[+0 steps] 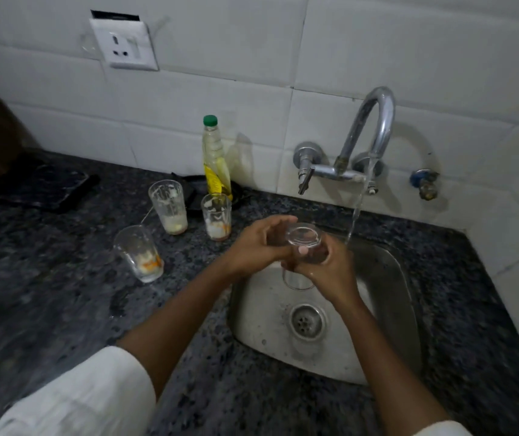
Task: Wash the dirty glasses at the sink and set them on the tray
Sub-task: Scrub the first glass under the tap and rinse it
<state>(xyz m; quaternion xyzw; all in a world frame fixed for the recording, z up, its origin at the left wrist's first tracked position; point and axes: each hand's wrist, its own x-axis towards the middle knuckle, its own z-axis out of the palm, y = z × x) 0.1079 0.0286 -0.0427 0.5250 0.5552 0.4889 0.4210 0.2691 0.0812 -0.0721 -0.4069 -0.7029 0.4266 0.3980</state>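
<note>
both hands hold one clear glass over the steel sink, base up and mouth down, near the centre of the view. the left hand comes in from 8 o'clock, its fingers curled around the upper part near the base, a closed grip on the glass. the right hand comes in from 5 o'clock, its fingers wrapped round the lower body, also a closed grip on it. the glass looks empty inside. water runs in a thin stream from the curved tap at 1 o'clock and falls just beside the glass, on its 2 o'clock side; whether it touches the right hand i cannot tell. the sink shows a round drain at 6 o'clock of the hands and some foam on its floor. on the dark speckled bench, at 9 to 10 o'clock of the hands, three dirty glasses stand upright and apart from each other: the near glass holds white and orange residue at its bottom, the tall glass holds whitish residue and streaked walls, and the third glass holds white residue with a little orange. a plastic bottle with a green cap, holding yellowish liquid, stands just behind the third glass against the tiled wall. a dark flat tray lies on the bench at 10 o'clock, well apart from the sink.
</note>
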